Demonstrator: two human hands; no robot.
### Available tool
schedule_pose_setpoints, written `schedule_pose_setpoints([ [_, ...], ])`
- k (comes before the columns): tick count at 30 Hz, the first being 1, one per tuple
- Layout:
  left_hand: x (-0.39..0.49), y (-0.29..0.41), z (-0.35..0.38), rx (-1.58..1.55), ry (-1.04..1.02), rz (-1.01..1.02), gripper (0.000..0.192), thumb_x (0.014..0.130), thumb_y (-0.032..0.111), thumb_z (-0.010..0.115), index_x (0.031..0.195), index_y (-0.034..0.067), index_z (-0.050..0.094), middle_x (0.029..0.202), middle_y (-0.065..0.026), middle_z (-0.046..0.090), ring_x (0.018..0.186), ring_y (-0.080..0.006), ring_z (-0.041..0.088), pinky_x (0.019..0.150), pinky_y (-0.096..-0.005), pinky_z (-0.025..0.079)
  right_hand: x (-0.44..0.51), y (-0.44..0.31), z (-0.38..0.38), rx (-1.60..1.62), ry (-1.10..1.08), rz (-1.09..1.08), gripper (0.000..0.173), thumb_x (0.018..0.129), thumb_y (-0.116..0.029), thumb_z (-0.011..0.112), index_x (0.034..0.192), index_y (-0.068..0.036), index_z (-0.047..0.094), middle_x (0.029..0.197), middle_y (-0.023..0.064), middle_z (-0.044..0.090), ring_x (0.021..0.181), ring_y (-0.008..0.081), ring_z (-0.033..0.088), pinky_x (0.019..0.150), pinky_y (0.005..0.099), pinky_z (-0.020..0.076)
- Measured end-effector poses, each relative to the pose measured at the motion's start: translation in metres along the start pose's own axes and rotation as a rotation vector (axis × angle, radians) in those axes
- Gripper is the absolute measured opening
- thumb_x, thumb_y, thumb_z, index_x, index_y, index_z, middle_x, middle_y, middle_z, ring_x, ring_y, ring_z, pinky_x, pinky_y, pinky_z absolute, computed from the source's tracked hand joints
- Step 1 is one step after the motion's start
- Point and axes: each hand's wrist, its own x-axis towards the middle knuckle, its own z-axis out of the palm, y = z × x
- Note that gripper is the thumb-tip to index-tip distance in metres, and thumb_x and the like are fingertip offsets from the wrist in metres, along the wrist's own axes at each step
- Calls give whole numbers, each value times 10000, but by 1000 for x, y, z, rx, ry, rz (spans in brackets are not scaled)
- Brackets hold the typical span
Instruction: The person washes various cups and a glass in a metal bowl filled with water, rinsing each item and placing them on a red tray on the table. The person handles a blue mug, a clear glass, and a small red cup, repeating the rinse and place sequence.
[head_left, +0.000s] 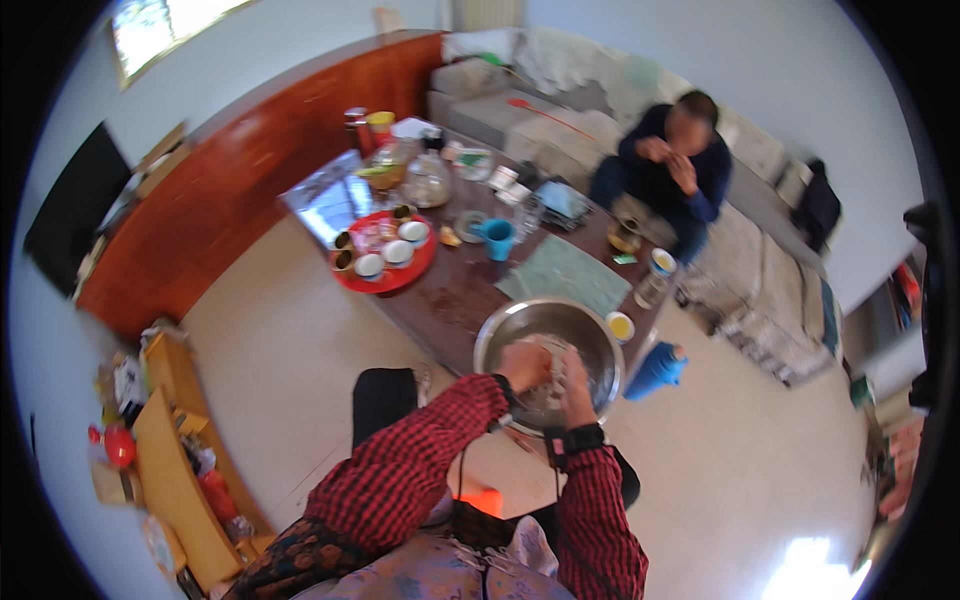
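Observation:
A wide stainless steel bowl (607, 330) rests at the near corner of the low table. Inside it lies a pale, crumbly, dough-like mass (556, 346), blurred in places. My left hand (525, 366) is down in the bowl with its fingers curled against this mass. My right hand (575, 386) reaches in from the right, fingers long and held against the side of the mass. Whether the right hand grips any of it cannot be made out. Both forearms wear red-and-black checked sleeves.
Around the bowl on the table (450, 315) are a green mat (566, 274), a small yellow-and-white cup (619, 327), a blue mug (497, 238) and a red tray (409, 276) of cups. A blue bottle-shaped object (656, 371) is beside the table's right edge. Another person (675, 172) sits beyond.

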Motion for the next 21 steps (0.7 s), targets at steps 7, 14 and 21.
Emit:
schedule_pose_setpoints([
  [7, -19, 21, 0, 103, 295, 346, 614, 617, 238, 788, 1131, 39, 520, 928, -219, 578, 869, -405, 584, 742, -497, 448, -38, -2, -13, 350, -404, 24, 689, 931, -592, 461, 1372, -67, 398, 1324, 175, 510, 1200, 371, 522, 886, 631, 473],
  [14, -23, 22, 18, 74, 258, 389, 496, 655, 237, 760, 1053, 49, 532, 896, -242, 578, 841, -406, 583, 666, -501, 429, -46, 9, -17, 307, -245, 7, 569, 932, -559, 456, 1173, -54, 559, 1165, 138, 598, 1084, 329, 593, 869, 581, 494],
  [21, -37, 24, 17, -88, 367, 435, 530, 651, 254, 764, 1049, 19, 503, 829, -237, 599, 789, -418, 610, 663, -522, 468, -69, 9, -10, 327, -45, -24, 427, 953, -430, 500, 1090, -48, 631, 1037, 74, 651, 913, 225, 647, 761, 370, 548],
])
